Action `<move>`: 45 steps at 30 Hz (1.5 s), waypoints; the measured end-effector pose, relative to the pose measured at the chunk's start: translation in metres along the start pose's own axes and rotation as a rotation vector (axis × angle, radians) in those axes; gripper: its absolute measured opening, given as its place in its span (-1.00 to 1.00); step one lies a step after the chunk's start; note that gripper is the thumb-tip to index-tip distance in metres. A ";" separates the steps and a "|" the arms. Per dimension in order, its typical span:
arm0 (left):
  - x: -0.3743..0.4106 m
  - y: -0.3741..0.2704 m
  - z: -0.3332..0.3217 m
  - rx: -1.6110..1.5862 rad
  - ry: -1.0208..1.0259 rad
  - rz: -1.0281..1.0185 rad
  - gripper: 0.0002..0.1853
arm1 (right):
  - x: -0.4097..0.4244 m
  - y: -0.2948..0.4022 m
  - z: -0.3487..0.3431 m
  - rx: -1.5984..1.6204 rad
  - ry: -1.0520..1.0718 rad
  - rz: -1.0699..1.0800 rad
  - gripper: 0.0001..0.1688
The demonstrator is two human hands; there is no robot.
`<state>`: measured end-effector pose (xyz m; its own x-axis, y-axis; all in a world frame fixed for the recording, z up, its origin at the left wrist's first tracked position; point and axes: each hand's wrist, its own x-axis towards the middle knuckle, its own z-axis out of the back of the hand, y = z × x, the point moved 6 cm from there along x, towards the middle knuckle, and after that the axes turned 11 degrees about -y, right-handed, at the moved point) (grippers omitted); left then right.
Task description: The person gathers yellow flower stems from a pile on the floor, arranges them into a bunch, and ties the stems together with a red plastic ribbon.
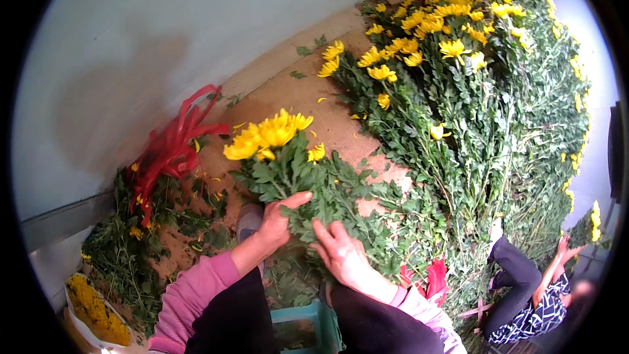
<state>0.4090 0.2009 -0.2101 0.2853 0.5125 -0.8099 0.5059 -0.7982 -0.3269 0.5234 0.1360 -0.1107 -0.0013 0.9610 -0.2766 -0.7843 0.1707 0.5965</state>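
Note:
Yellow chrysanthemums (275, 132) with leafy green stems form a bunch in front of me, blooms pointing away. My left hand (282, 219) grips the bunch from the left, its thumb across the leaves just below the blooms. On the right side of the same stems rests my right hand (341, 250), fingers bent against the leaves; whether it holds any stem is hidden. One smaller yellow bloom (316, 152) sits lower at the bunch's right side. Red ribbon strips (172, 152) lie in a tangle to the left, near the wall.
A large heap of cut chrysanthemums (457, 108) fills the right side. Cardboard (314, 98) with loose petals covers the floor by a pale wall (172, 19). A teal plastic stool (324, 319) stands between my legs. A white container (93, 314) holds yellow petals. Another person (530, 300) sits lower right, holding flowers.

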 end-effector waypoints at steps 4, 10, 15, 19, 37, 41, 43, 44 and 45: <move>0.010 0.000 0.017 -0.052 -0.017 0.037 -0.69 | 0.021 -0.008 0.026 -0.054 -0.185 0.213 -0.50; 0.004 -0.009 0.033 -0.041 -0.076 0.037 -0.70 | 0.100 -0.163 0.118 -0.435 -0.947 0.077 -0.43; 0.010 -0.005 0.033 -0.049 -0.061 0.063 -0.70 | 0.082 -0.210 0.083 -0.573 -0.598 0.014 -0.20; 0.011 -0.005 0.030 -0.049 -0.040 0.094 -0.72 | 0.049 -0.201 0.041 -0.378 -0.438 -0.056 -0.35; 0.010 -0.008 0.029 -0.017 -0.051 0.042 -0.65 | -0.009 -0.293 0.094 -0.409 -0.578 -0.261 -0.46; 0.007 -0.010 0.033 -0.011 -0.092 0.031 -0.67 | -0.005 -0.267 0.108 -0.086 -0.797 -0.353 -0.65; 0.010 -0.009 0.033 -0.015 -0.087 0.045 -0.67 | -0.003 -0.257 0.109 -0.210 -0.717 -0.338 -0.64; 0.010 -0.009 0.031 -0.019 -0.073 0.051 -0.68 | -0.008 -0.264 0.106 -0.223 -0.746 -0.289 -0.61; 0.010 -0.008 0.031 -0.025 -0.065 0.055 -0.68 | -0.015 -0.275 0.106 -0.157 -0.774 -0.362 -0.60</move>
<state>0.3823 0.2028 -0.2304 0.2600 0.4461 -0.8564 0.5113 -0.8159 -0.2698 0.8049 0.0975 -0.1901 0.6423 0.7411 0.1955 -0.7318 0.5171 0.4440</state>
